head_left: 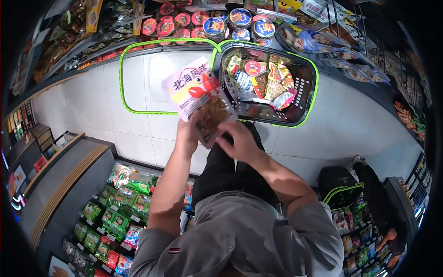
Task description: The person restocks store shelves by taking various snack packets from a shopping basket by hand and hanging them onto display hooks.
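A snack pouch (198, 94) with a white top, a red crab cartoon and a see-through brown lower part is held up in front of me. My left hand (188, 134) grips its lower left edge, thumb on the front. At the lower right corner, my right hand (239, 141) pinches the pouch. Just beyond it, to the right, is a black shopping basket (302, 94) with a green rim, holding several snack packets (279, 76) and a pink-lidded tub (253, 68). The basket's green handle (122, 81) is folded out to the left, partly behind the pouch.
Shelves ahead carry pink-lidded tubs (166, 27), blue-lidded tubs (240, 17) and bagged snacks (323, 44). Green packets (115, 221) fill a rack behind me on the left. To the right stand another person (376, 198) in dark clothes and a second black basket (339, 180). Pale floor tiles (323, 134) lie between.
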Tool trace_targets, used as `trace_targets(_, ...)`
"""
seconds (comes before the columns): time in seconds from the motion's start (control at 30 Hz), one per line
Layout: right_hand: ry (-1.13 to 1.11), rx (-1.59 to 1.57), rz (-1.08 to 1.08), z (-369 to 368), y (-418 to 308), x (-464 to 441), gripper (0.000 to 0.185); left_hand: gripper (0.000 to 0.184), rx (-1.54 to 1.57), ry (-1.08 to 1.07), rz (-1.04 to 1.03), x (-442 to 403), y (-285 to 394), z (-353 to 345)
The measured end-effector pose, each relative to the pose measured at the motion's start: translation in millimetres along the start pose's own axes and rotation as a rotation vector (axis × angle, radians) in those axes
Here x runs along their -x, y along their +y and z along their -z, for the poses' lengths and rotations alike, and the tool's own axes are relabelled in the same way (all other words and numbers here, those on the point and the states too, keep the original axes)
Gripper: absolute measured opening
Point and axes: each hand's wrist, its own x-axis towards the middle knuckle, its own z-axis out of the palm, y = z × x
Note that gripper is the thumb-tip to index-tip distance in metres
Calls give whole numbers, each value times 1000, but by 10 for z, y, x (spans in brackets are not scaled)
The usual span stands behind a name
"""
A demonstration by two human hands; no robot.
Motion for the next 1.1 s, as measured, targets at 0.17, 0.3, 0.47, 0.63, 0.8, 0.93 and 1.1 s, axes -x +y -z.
trace_targets(0.17,258,142,-611,76,1908,43,20,32,-144,249,67,106,-207,575)
trace_targets(0.3,-59,536,-989,-90,3411,26,37,39,-109,341,84,182,-265,780)
trace_targets(0.47,-393,839,-1086,-400,4301,-97,43,43,-151,454,45,126,-573,1149)
trace_targets(0.63,-694,945,-1110,-411,4533,-104,24,37,-249,302,176,73,-699,1228)
trace_targets(0.8,-595,926,-1005,-333,4174,-150,26,31,-569,160,74,130,-587,1005)
trace_targets(0.93,-572,818,-837,-139,3626,-136,29,27,-778,172,-53,247,-490,703)
trace_targets(1.1,-232,661,-763,233,2567,-137,22,24,-1044,262,-521,667,64,304)
